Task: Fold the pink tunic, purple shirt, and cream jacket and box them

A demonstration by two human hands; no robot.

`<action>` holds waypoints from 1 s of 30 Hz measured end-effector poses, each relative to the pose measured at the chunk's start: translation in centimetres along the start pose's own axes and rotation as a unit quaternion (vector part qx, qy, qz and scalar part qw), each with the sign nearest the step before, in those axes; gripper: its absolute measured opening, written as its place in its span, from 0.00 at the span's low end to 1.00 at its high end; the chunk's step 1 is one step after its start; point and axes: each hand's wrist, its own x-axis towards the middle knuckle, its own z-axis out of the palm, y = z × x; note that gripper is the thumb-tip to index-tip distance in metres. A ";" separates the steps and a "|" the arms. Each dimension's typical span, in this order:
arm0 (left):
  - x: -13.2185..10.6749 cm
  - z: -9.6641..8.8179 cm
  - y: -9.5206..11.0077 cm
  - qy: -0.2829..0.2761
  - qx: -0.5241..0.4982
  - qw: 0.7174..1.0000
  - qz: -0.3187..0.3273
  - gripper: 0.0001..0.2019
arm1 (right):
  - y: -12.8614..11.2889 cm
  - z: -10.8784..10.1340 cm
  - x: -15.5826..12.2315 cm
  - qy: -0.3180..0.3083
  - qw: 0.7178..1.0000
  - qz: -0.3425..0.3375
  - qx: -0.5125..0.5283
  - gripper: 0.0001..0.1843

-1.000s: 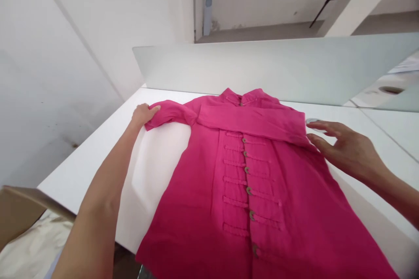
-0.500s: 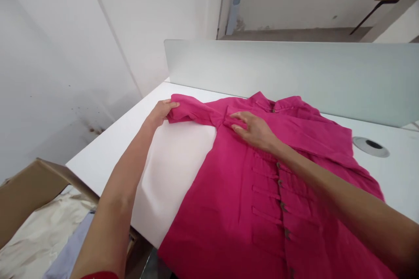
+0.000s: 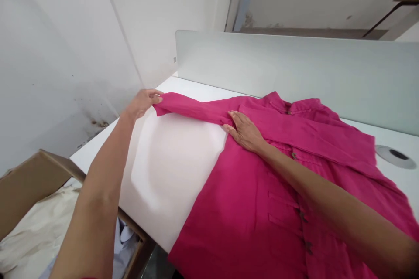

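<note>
Pinches with the left grip (image 3: 145, 101) the cuff of a long, bright magenta cloth sleeve (image 3: 196, 109), by the worktop's (image 3: 176, 170) left edge. Holds it extended rightward from that grip, long axis roughly along the back edge, into the matching button-front shirt (image 3: 209, 218). Lays the right grip (image 3: 245, 134), flat and unclenched, at the sleeve's inner end, nearer to the shirt's body. Covers, with that body, the worktop down to the front edge. Finds a frosted glass panel (image 3: 278, 65) behind and a brown cardboard box (image 3: 54, 170) beside the front left corner.
</note>
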 end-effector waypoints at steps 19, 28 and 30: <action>0.4 3.2 -0.6 0.085 0.395 0.914 -0.035 0.12 | 0.2 0.5 -0.1 0.023 0.999 -0.021 -0.027 0.43; -1.7 1.4 1.7 0.262 0.393 0.863 0.180 0.15 | -0.1 0.4 -0.2 0.013 0.999 -0.023 -0.018 0.44; -1.4 0.8 0.6 0.240 0.434 0.866 0.066 0.15 | 0.0 0.6 -0.2 0.020 0.999 -0.028 -0.014 0.44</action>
